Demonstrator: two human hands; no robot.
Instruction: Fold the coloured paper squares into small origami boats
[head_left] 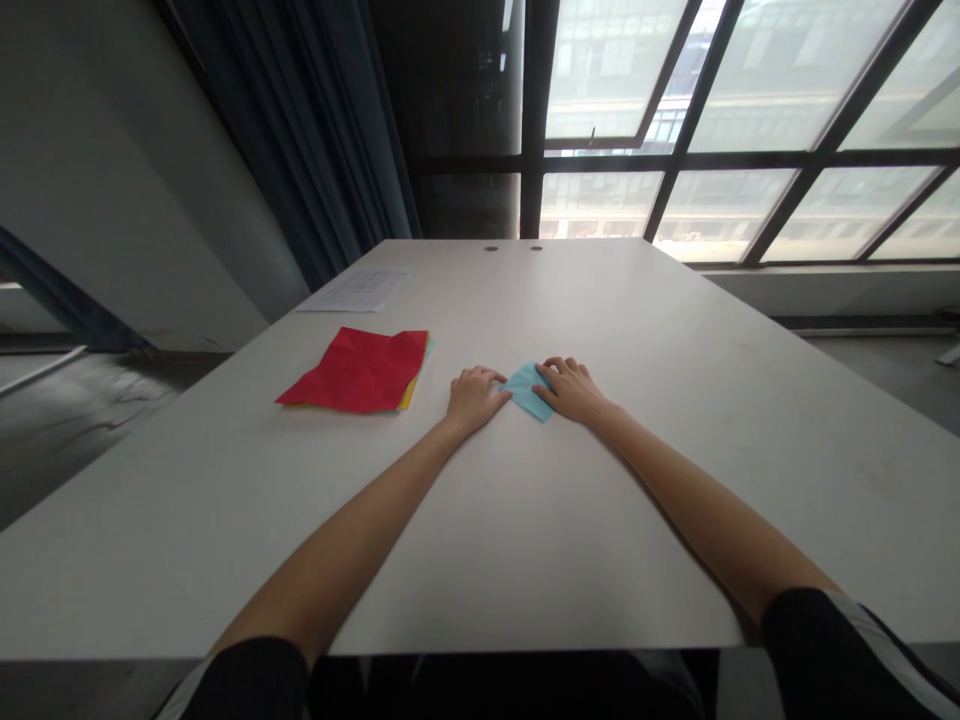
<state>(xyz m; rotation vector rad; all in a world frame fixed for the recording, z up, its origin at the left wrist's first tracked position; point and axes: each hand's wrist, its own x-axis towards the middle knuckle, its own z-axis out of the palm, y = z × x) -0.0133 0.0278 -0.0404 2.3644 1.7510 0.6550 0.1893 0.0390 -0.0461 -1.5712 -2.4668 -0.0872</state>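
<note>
A small folded piece of light blue paper [531,391] lies on the white table between my two hands. At its left corner, my left hand [477,396] rests with the thumb and fingers closed on the paper's edge. My right hand [571,388] holds the right side of the same paper, thumb below and fingers above, partly covering it. The undersides of the fingertips are hidden.
To the left on the table [525,560] lies a creased red sheet [364,370] over yellow and light blue sheets. Behind it are white printed papers [358,290]. Two dark round fittings [491,249] sit near the far edge.
</note>
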